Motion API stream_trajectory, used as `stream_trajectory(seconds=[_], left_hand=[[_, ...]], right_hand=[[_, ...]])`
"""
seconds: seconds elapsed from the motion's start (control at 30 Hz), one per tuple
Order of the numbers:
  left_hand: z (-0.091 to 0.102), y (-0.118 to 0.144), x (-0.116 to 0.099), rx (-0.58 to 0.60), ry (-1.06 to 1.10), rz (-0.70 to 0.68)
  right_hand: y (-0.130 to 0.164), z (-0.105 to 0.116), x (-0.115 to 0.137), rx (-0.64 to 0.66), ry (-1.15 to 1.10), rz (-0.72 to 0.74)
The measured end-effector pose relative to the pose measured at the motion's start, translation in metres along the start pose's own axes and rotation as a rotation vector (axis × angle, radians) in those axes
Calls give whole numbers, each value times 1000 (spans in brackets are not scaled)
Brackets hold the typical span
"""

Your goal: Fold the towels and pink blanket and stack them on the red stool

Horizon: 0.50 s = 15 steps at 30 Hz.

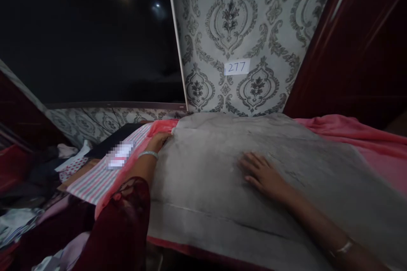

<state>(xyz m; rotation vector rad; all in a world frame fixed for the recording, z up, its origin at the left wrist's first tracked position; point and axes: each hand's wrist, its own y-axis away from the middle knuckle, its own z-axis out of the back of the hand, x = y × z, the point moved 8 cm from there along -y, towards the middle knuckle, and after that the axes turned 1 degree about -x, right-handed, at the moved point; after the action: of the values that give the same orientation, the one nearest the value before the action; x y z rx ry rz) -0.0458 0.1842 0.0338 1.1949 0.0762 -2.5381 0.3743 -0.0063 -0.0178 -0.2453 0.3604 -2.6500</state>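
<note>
A grey plush blanket [203,165] lies spread over a surface in front of me, with a crease running across its near part. My right hand [259,173] rests palm down on the middle of it, slightly blurred, fingers stretched out. At the blanket's left edge, my left hand [162,139] has its fingers curled on the grey fabric; the fingertips are partly hidden. Under the grey layer, pink fabric [337,131] shows on the right and along the left and near edges. A striped cloth [92,184] in pink, white and grey sits left of my left forearm.
A large dark television [95,38] stands behind at the left. Patterned wallpaper [263,29] carries a paper label [237,67] reading 277. Dark red wooden panelling [359,51] rises on the right. Piled clothes [60,228] lie at the lower left.
</note>
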Motion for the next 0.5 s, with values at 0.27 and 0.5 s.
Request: stream_trajectory(seconds=[0.27, 0.5], left_hand=[[-27, -36, -4, -172, -244, 14], [-39, -37, 4, -235, -391, -50]], right_hand=[[12, -26, -2, 39, -20, -20], [11, -28, -3, 66, -37, -44]])
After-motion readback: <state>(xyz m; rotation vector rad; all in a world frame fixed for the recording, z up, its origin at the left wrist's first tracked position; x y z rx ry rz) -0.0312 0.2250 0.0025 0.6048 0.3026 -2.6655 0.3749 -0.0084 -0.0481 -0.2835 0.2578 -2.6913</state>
